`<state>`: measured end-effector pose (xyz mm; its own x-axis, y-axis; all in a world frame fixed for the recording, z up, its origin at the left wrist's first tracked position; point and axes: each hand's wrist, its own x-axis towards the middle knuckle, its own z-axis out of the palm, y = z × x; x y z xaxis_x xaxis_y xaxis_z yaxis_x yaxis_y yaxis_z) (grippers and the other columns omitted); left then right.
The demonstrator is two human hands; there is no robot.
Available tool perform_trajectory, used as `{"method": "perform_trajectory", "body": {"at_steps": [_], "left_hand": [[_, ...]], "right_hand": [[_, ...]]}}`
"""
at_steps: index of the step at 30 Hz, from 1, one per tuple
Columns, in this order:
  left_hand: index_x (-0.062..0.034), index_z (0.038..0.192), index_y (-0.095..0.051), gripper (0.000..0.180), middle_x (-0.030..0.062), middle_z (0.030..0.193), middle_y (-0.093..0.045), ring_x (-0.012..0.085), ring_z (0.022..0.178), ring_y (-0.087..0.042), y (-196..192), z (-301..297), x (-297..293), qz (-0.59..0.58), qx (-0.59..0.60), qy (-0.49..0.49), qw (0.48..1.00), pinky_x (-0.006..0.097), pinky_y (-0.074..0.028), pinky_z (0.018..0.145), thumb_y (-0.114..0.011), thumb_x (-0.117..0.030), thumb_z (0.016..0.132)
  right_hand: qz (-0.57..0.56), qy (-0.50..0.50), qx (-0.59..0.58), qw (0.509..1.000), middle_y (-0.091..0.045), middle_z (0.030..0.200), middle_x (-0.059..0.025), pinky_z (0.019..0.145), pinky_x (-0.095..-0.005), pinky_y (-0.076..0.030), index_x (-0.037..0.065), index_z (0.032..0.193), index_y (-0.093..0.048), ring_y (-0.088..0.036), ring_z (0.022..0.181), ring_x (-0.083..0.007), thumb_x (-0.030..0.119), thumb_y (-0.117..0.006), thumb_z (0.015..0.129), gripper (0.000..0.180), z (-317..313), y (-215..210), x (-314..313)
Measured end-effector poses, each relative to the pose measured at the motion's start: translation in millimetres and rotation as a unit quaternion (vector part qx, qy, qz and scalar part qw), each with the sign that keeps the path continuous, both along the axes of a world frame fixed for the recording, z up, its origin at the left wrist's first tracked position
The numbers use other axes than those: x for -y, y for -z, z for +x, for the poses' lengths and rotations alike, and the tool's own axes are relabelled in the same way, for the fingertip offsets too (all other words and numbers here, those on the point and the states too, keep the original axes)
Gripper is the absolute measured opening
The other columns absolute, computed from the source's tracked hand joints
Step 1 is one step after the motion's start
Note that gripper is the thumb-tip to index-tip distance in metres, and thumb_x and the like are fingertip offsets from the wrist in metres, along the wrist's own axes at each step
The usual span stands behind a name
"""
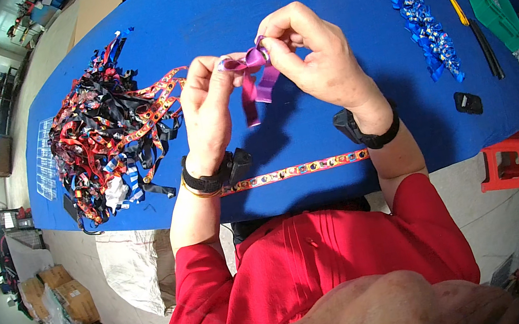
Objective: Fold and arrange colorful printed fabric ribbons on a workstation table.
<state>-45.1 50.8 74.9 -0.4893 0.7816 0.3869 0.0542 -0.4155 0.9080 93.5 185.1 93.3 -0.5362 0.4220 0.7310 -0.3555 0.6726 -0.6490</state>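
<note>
A purple and magenta ribbon bow (253, 60) hangs above the blue table, its two tails pointing down. The fingers of my left hand (204, 109) pinch its left loop. With thumb and forefinger, my right hand (325, 62) pinches the right loop. Below my hands, a red and yellow patterned ribbon (302, 170) lies along the near edge of the table. To the left of my left hand spreads a tangled heap of ribbons (105, 122), mostly black, red and blue. Both wrists wear black bands.
A long row of blue ribbon bows (416, 12) lies at the far right of the table (200, 14). Beyond it are a yellow cutter (459, 10), a black rod (487, 52), a green tray (490, 3) and a black pad (468, 103). A red stool (512, 159) stands on the floor at right.
</note>
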Motion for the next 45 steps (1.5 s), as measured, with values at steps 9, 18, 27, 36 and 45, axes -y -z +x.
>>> {"method": "perform_trajectory", "body": {"at_steps": [9, 18, 27, 36, 45], "left_hand": [[-0.0004, 0.129, -0.056, 0.036, 0.0063, 0.118, -0.065, 0.0132, 0.106, -0.059, 0.7, 13.0, 2.9, -0.038, 0.173, 0.102, 0.979, 0.028, -0.046, 0.089, -0.053, -0.021, 0.099], [-0.0027, 0.116, -0.065, 0.025, 0.0018, 0.085, -0.068, 0.0058, 0.067, -0.058, -6.6, 16.2, -1.6, -0.096, 0.099, 0.032, 0.99, 0.02, -0.042, 0.056, -0.068, -0.013, 0.094], [-0.0032, 0.106, -0.065, 0.016, 0.0009, 0.081, -0.067, 0.0042, 0.063, -0.057, -9.1, 16.0, 0.1, -0.119, 0.133, 0.013, 0.984, 0.019, -0.043, 0.055, -0.069, -0.012, 0.093], [-0.0034, 0.104, -0.066, 0.015, 0.0013, 0.079, -0.067, 0.005, 0.061, -0.058, -9.0, 11.5, 2.1, -0.117, 0.143, 0.021, 0.983, 0.02, -0.039, 0.049, -0.069, -0.013, 0.092], [0.0005, 0.103, -0.066, 0.017, 0.0046, 0.082, -0.069, 0.0085, 0.062, -0.062, -9.7, 11.5, 0.7, -0.145, 0.175, 0.044, 0.973, 0.021, -0.045, 0.053, -0.069, -0.011, 0.091]], "right_hand": [[-0.021, 0.041, 0.022, 0.999, -0.07, 0.091, -0.0113, 0.069, -0.0309, -0.057, 0.003, 0.103, -0.06, -0.072, 0.081, -0.0199, 0.002, -0.066, 0.09, 0.014, -7.4, 3.5, 3.7], [-0.023, -0.01, 0.06, 0.998, -0.07, 0.087, -0.0123, 0.069, -0.032, -0.057, 0.002, 0.102, -0.06, -0.072, 0.083, -0.0216, 0.002, -0.065, 0.092, 0.011, -2.8, -3.2, 12.7], [-0.008, 0.013, 0.046, 0.999, -0.07, 0.095, -0.0139, 0.077, -0.0332, -0.056, 0.002, 0.108, -0.058, -0.071, 0.09, -0.0234, 0.002, -0.065, 0.092, 0.017, -5.9, 1.7, 9.1], [-0.018, -0.04, 0.126, 0.991, -0.067, 0.089, -0.0088, 0.074, -0.0297, -0.053, 0.0, 0.099, -0.066, -0.066, 0.079, -0.0168, 0.004, -0.065, 0.088, 0.012, 0.4, -2.8, 0.7], [0.009, -0.045, 0.138, 0.989, -0.063, 0.086, -0.0099, 0.072, -0.0318, -0.052, 0.001, 0.094, -0.061, -0.063, 0.077, -0.0186, 0.006, -0.062, 0.089, 0.007, 1.3, -0.6, -7.7]]}}
